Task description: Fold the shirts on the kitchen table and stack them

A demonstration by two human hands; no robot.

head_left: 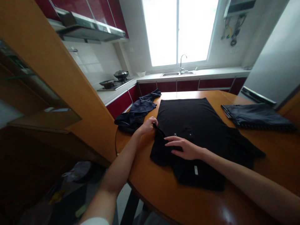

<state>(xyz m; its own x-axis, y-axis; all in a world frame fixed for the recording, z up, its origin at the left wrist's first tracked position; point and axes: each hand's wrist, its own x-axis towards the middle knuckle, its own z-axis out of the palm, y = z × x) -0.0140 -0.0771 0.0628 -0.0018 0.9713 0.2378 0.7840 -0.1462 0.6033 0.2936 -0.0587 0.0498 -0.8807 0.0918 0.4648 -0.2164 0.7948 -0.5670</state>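
Observation:
A black shirt (187, 115) lies spread on the wooden table (154, 187), its hem toward the window and its collar, with a small white label, toward me. My left hand (149, 125) is closed on the shirt's left side edge and lifts a bit of the cloth. My right hand (185, 147) rests palm down on the shirt near the raised fold, its fingers stretched out and spread. Small light marks show on the black fabric just beyond my right fingers. One sleeve reaches out to the right.
Crumpled dark blue clothing (140, 107) lies at the table's left edge. Folded dark jeans (257, 115) lie on the right. Beyond the table are a counter with a sink (171, 74) and a stove with a wok (121, 74). A wooden cabinet (93, 125) stands close on the left.

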